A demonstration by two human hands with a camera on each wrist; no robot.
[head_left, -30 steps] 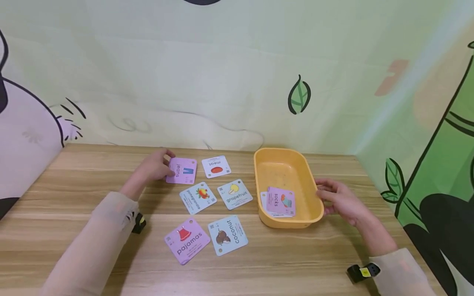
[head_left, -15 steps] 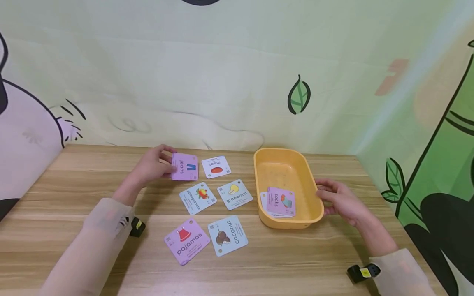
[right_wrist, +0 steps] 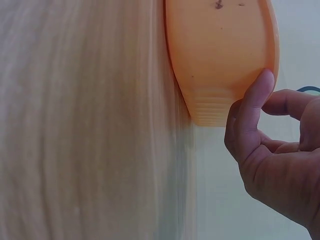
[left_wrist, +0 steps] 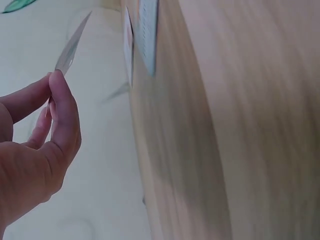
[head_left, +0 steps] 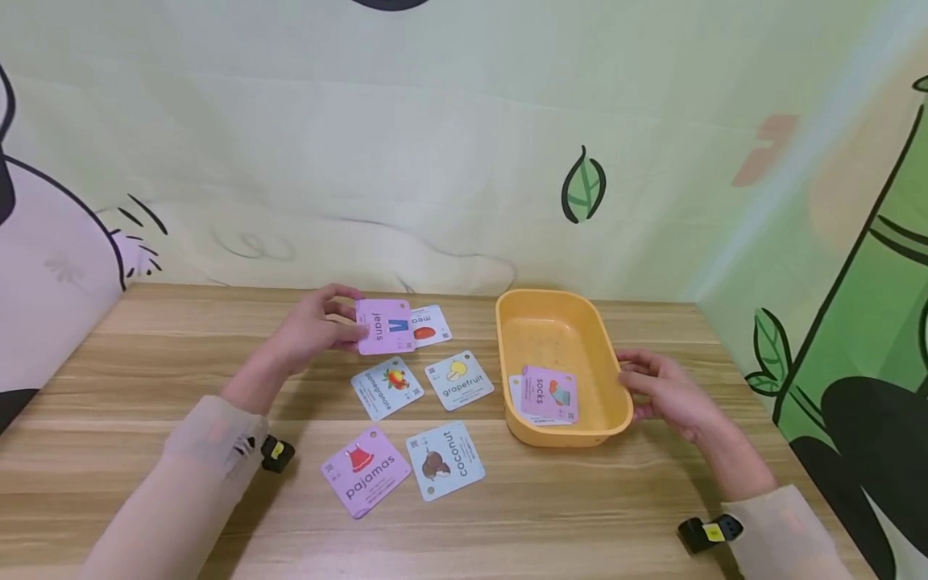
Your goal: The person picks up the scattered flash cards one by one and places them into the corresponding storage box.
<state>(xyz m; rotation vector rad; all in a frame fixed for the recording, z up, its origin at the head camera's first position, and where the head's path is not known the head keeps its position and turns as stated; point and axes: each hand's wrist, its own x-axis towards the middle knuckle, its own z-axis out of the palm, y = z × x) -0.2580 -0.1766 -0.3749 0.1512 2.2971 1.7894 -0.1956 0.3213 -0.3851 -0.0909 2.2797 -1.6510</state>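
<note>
- The left hand (head_left: 312, 329) pinches the jeans card (head_left: 387, 326) above the table (head_left: 565, 515); from left wrist it appears nearly edge-on, its print unreadable.
- This card hides part of the meat card (head_left: 432, 325).
- The right hand (head_left: 667, 395) grips the yellow tub (head_left: 554, 436) by its side.
- Inside, the socks card (head_left: 549, 393) mostly covers a whitish card (head_left: 515, 392).

Words are read on cards (head_left: 386, 327) mid-frame.
"jeans" (head_left: 378, 326), partly covered "mea" (head_left: 422, 319), "pomegranate" (head_left: 377, 388), "grapefruit" (head_left: 462, 387), "socks" (head_left: 540, 391); lower, "pajamas" (head_left: 370, 477), "coconut" (head_left: 464, 453).
</note>
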